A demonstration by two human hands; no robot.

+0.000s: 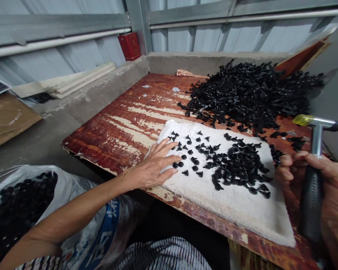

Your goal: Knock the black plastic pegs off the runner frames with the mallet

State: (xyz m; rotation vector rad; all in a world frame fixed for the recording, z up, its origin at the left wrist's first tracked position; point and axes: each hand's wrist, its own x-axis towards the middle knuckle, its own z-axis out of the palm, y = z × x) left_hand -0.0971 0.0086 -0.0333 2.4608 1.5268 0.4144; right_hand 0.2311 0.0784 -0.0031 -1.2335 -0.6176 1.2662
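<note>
My left hand (pixel 154 165) lies at the left edge of a white cloth pad (pixel 202 195), fingers spread, fingertips beside small black mushroom-shaped pieces (pixel 190 152). Whether it touches any of them I cannot tell. More of these pieces lie bunched in a heap (pixel 243 161) on the pad's right half. At the far right, my right hand (pixel 323 187) is closed round the black handle of a small hammer (pixel 317 138). Its metal head points up, with a yellow face on the left end and a dark face on the right.
A large pile of black parts (pixel 248 93) covers the back right of the worn red board (pixel 112 131). At lower left stands a white sack (pixel 84 206) filled with black pieces. A red tin (pixel 130 45) sits in the corner, and wooden strips (pixel 84 80) lie on the left ledge.
</note>
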